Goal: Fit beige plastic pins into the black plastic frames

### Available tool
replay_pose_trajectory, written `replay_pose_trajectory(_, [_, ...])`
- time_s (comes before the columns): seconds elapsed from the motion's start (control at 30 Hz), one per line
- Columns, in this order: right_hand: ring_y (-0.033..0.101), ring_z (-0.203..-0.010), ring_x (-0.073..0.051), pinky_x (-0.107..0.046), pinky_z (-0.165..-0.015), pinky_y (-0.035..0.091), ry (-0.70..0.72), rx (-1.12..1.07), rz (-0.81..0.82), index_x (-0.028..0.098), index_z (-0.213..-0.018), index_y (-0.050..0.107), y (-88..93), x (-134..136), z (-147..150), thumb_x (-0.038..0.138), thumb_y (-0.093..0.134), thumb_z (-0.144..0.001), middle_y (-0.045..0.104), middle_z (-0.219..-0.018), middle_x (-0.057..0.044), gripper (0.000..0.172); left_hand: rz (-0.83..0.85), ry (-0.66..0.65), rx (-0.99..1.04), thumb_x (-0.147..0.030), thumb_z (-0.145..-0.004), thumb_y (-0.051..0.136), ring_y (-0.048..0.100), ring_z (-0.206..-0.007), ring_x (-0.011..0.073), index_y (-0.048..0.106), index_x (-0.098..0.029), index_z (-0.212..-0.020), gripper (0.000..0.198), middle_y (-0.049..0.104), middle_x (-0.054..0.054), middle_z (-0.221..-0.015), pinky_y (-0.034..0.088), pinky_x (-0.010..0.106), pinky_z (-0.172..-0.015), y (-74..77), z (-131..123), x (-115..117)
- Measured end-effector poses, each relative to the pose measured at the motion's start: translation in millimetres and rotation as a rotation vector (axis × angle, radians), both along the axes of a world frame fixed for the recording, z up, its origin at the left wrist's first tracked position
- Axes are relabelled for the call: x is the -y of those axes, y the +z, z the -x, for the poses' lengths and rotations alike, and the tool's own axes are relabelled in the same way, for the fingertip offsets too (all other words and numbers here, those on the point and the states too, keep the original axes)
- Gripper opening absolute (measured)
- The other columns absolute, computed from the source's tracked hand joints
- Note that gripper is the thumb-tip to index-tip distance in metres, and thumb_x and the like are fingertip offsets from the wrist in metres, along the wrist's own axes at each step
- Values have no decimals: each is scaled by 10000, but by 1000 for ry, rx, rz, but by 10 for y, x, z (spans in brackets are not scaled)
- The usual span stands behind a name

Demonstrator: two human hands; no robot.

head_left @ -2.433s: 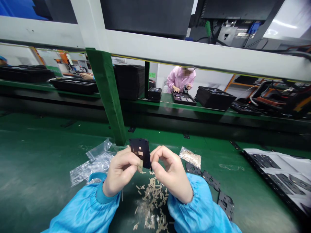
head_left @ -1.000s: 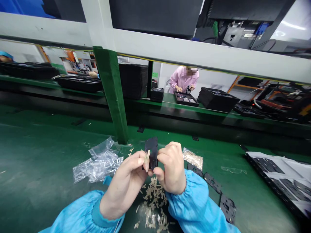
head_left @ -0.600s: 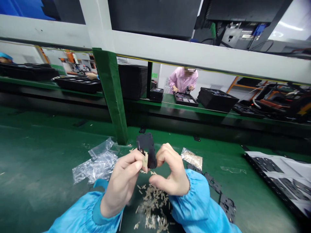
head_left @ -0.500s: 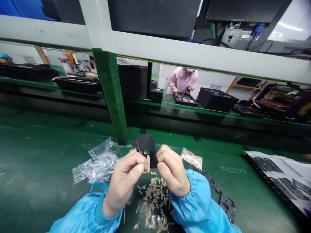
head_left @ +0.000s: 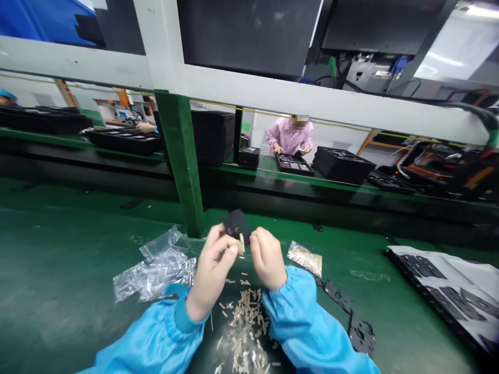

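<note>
A thin black plate (head_left: 235,223) with cut-outs is held up between my two hands, tilted and a little blurred. My left hand (head_left: 210,270) is closed, with thumb and forefinger pinching a small tan strip (head_left: 241,242) against the plate's lower edge; its other fingers reach behind the plate. My right hand (head_left: 268,258) is closed at the plate's right edge, fingertips pinched on it. Below them, a heap of small tan pieces (head_left: 249,311) is scattered over the green tabletop (head_left: 62,270).
Crumpled clear plastic bags (head_left: 163,267) lie left. To the right are a clear bag of tan pieces (head_left: 305,258), several black plates (head_left: 362,332) and a tray of black parts (head_left: 444,291). A green post (head_left: 181,166) rises ahead. A person in pink (head_left: 290,136) works beyond the shelf.
Both hands have moved slightly up, and the black plate has tilted back so that less of its face shows. My left fingers now reach further behind it.
</note>
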State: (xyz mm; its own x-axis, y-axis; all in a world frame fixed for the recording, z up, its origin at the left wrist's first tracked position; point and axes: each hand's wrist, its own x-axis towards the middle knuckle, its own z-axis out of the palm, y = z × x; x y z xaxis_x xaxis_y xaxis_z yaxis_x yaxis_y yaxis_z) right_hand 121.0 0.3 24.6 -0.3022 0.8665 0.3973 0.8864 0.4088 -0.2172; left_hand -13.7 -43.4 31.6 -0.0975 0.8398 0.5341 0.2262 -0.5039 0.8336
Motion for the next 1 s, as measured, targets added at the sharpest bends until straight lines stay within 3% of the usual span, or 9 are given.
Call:
replay_pose_trajectory(0.1, [578,-782,-146,-279,-698,454,-245,75,95,131,-898,560,-125,-439,-295,257,272,-960,598,-825,-58,321,22,49,180,-227,-843,474,457,-1068,192,587,-198,-647,227,449,24,-1102,380,280,-846,15,94,-99])
replay_pose_trajectory(0.17, [596,-784,-161,-323,-693,487,-389,136,179,105,-948,570,-231,-712,-541,278,375,-940,611,-867,-68,261,8,33,245,-235,-847,471,466,-1044,183,583,-205,-642,236,459,17,-1060,386,270,-820,51,146,-112])
replay_pose_trajectory(0.27, [596,-878,-167,-362,-760,507,-467,226,286,129,-1062,553,-386,-992,-762,307,512,-886,594,-1029,-63,254,-8,-7,271,-225,-849,466,468,-1014,171,570,-209,-632,241,478,10,-990,381,258,-805,114,177,-82])
replay_pose_trajectory(0.37, [582,-946,-188,-391,-800,500,-402,286,341,143,-1115,534,-504,-1147,-620,307,518,-882,568,-1108,-74,285,-3,-27,294,-224,-846,468,470,-990,173,555,-201,-628,236,479,14,-952,379,261,-798,157,168,-50])
replay_pose_trajectory(0.53, [544,-1033,-213,-424,-854,472,-82,317,369,167,-1173,504,-624,-1320,141,321,510,-884,515,-1208,-86,327,6,-23,251,-248,-847,467,474,-983,198,546,-184,-633,237,484,38,-938,379,290,-812,186,178,-31])
replay_pose_trajectory(0.67, [538,-1045,-219,-438,-869,463,18,331,408,169,-1184,497,-653,-1413,542,321,512,-883,508,-1221,-89,337,3,-33,234,-249,-853,464,474,-984,199,546,-185,-641,237,489,44,-954,378,295,-809,214,228,-19])
replay_pose_trajectory(0.83, [568,-981,-195,-403,-827,489,61,296,438,159,-1136,526,-598,-1464,519,305,515,-884,549,-1152,-79,291,-3,-42,244,-235,-851,461,475,-979,198,541,-186,-630,240,491,41,-928,387,286,-791,258,268,3])
replay_pose_trajectory(1.0, [586,-935,-183,-384,-792,505,81,81,376,150,-1111,538,-397,-1375,281,300,528,-878,570,-1107,-72,278,20,-60,257,-232,-831,480,485,-962,190,545,-180,-623,224,504,39,-916,394,285,-808,236,246,-45])
